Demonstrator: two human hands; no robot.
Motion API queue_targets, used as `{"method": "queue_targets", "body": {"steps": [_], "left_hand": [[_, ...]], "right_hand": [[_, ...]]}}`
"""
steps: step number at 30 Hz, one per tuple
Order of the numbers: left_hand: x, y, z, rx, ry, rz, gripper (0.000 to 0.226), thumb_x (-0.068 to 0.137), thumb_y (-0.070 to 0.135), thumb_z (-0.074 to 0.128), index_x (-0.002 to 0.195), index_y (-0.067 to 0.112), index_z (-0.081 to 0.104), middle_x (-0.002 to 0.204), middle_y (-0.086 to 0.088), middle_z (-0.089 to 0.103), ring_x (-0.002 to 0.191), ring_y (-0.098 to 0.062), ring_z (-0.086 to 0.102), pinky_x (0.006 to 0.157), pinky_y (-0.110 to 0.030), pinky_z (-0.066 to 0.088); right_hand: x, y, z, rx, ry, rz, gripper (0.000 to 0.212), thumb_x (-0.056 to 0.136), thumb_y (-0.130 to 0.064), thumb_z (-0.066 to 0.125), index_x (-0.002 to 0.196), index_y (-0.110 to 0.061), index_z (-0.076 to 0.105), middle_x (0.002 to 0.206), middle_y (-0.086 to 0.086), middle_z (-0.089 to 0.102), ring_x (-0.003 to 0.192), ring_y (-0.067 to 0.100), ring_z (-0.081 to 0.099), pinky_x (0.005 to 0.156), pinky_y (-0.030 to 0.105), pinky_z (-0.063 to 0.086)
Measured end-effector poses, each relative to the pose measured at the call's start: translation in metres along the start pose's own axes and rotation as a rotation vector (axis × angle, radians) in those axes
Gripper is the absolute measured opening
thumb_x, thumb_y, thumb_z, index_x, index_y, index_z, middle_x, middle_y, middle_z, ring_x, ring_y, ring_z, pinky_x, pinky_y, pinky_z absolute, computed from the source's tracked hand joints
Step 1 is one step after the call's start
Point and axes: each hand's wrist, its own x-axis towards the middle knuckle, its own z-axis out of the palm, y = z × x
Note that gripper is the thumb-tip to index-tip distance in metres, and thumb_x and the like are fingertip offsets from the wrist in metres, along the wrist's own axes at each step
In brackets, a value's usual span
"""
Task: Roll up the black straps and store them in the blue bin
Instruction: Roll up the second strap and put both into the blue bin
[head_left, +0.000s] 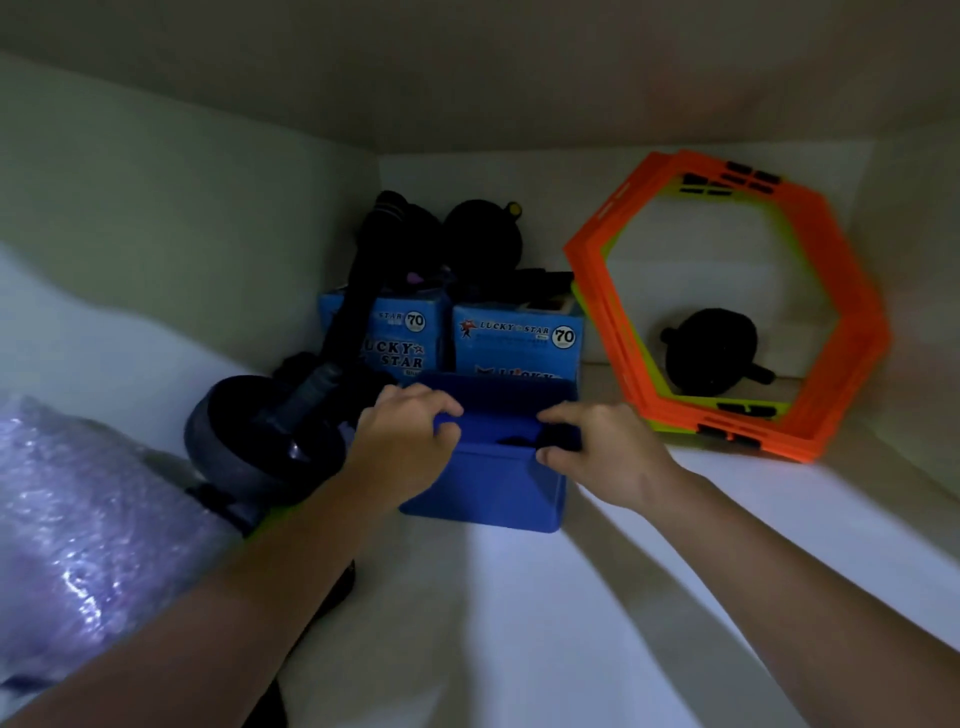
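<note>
1. On the white shelf (519, 597), head view: blue bin (493, 483), set near the middle, its near wall facing the onlooker. Soft-sided by the look of it; the top edge bows under the grip.
2. Left hand (405, 436): clasped over the bin's left top edge, fingers curled inside the rim, thumb on the outside.
3. Right hand (602, 447): pinching the right top edge, fingers over the rim, thumb below on the outer wall.
4. Black straps (511, 441): a dark mass shows just inside the bin's mouth between the two hands. Probably the straps; whether they are rolled cannot be told in this dim light.
5. Two blue cartons (514, 343): marked "Lucky Star", just behind the bin.
6. Orange hexagonal frames (852, 322): stacked, leaning on the back wall to the right, apart from the bin.
7. Dark wheel with handle (260, 436): just left of the bin, beside the left wrist.
8. Handling note, as judgement: bin light and pliant, liable to sag if lifted by one edge; best taken at both opposite rims, as now, or from beneath. Webbing straps likely limp and springy, prone to unrolling unless tucked down snugly.
</note>
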Motion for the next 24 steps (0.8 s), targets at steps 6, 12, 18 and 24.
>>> {"method": "queue_targets", "body": {"steps": [6,12,18,24], "left_hand": [[-0.009,-0.036,0.002,0.051,-0.029,-0.014,0.030,0.090,0.025,0.051,0.110,0.033,0.072,0.120,0.010,0.068,0.115,-0.023,0.052,0.101,-0.042,0.043],[-0.006,-0.039,0.013,-0.039,-0.039,0.057,0.030,0.090,0.010,0.053,0.105,0.023,0.075,0.106,0.004,0.071,0.104,-0.020,0.055,0.085,-0.023,0.037],[-0.011,-0.002,0.029,-0.103,-0.032,0.140,0.040,0.082,0.023,0.044,0.104,0.022,0.077,0.101,0.001,0.073,0.101,-0.024,0.060,0.090,-0.030,0.045],[-0.033,0.057,0.045,-0.147,-0.004,0.204,0.041,0.082,0.026,0.044,0.106,0.021,0.077,0.098,0.000,0.074,0.096,-0.026,0.061,0.085,-0.035,0.050]], "right_hand": [[0.006,0.006,0.013,0.033,-0.005,0.049,0.028,0.086,-0.040,0.071,0.110,-0.029,0.077,0.104,-0.012,0.077,0.096,0.009,0.069,0.082,0.025,0.053],[-0.002,0.020,0.012,0.057,-0.009,0.062,0.019,0.089,-0.042,0.067,0.085,-0.027,0.078,0.079,-0.011,0.076,0.076,0.006,0.068,0.071,0.036,0.056],[-0.034,0.045,-0.010,0.061,0.020,0.093,0.017,0.091,-0.036,0.067,0.083,-0.025,0.078,0.081,-0.008,0.077,0.075,0.008,0.066,0.072,0.038,0.054],[-0.086,0.082,-0.045,0.053,0.052,0.147,0.013,0.089,-0.037,0.068,0.083,-0.031,0.078,0.081,-0.017,0.074,0.077,0.001,0.063,0.068,0.028,0.049]]}}
